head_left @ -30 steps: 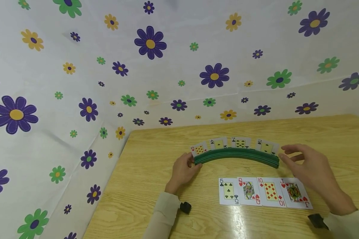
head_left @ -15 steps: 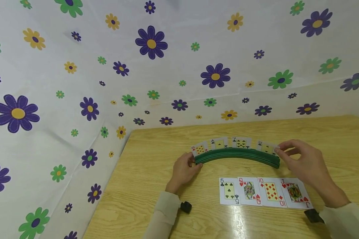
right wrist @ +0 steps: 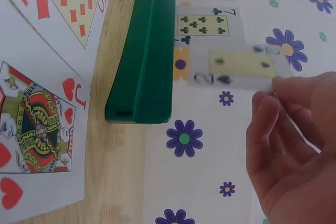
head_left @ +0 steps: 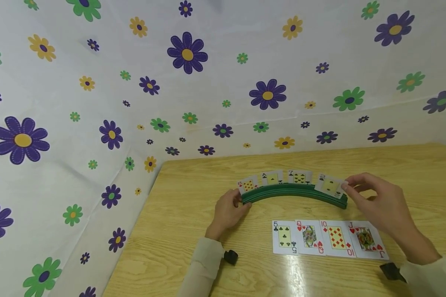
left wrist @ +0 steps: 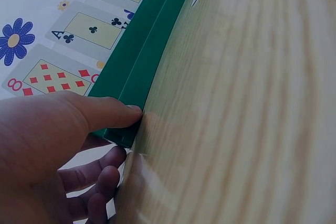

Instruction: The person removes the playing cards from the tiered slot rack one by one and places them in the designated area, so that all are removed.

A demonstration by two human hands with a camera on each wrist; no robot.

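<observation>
A curved green card holder (head_left: 290, 189) stands on the table. At its left end my left hand (head_left: 226, 211) grips it, the thumb (left wrist: 113, 113) lying over the front in the left wrist view. My right hand (head_left: 383, 202) pinches the two of spades (head_left: 330, 186) by its right edge. In the right wrist view this two of spades (right wrist: 241, 66) is blurred and looks lifted out of the holder's slot. The eight of diamonds (head_left: 248, 185), ace of clubs (head_left: 272, 178) and seven of clubs (head_left: 299, 177) stand upright in the holder.
Before the holder, a row of face-up cards lies overlapping: five of clubs (head_left: 284, 238), queen of hearts (head_left: 309, 238), ten of diamonds (head_left: 335, 238) and jack of hearts (head_left: 366, 239). A white flower-printed sheet (head_left: 215, 82) hangs behind and left of the wooden table (head_left: 171, 231).
My right hand has moved left to the two of spades and taken hold of it. The card has come up from the holder and tilted. My left hand has stayed in place.
</observation>
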